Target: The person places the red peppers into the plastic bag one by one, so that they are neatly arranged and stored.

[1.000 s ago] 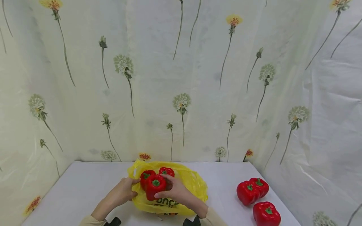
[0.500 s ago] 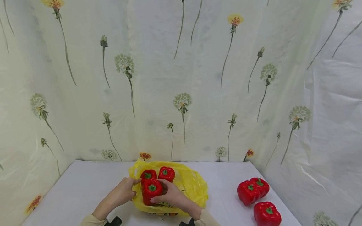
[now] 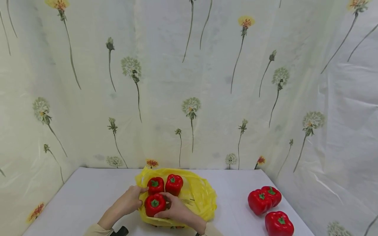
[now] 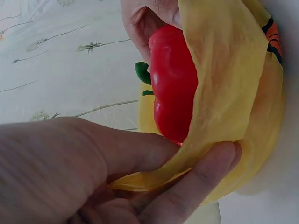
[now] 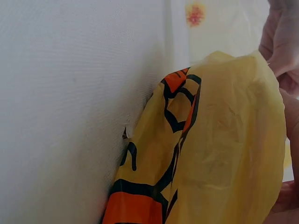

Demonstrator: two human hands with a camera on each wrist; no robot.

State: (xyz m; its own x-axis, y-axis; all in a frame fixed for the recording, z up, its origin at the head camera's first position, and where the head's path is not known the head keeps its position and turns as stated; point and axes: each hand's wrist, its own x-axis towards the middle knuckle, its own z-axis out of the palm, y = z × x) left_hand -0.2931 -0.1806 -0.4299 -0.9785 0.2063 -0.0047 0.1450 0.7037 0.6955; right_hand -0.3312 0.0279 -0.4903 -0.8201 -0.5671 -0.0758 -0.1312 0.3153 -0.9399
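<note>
A yellow plastic bag (image 3: 203, 200) lies spread with its mouth upward on the table. My left hand (image 3: 130, 200) pinches its left rim between thumb and fingers, plain in the left wrist view, where the bag wall (image 4: 224, 84) folds over the fingers. My right hand (image 3: 178, 209) grips a red bell pepper (image 3: 155, 205) with a green stem, low inside the bag's near left part. Behind it in the bag stand two more red peppers, one at left (image 3: 155, 185) and one at right (image 3: 174, 184). In the right wrist view, the printed bag side (image 5: 224, 140) hides the held pepper.
Three red bell peppers sit at the table's right: two side by side, the nearer one (image 3: 259, 201) and the farther one (image 3: 274, 195), with a third (image 3: 279, 223) closer to me. A flower-printed curtain (image 3: 159, 98) surrounds the white table (image 3: 103, 183).
My right hand has lowered the pepper toward the near left of the bag, uncovering the two peppers behind it. The left hand stays at the bag's rim.
</note>
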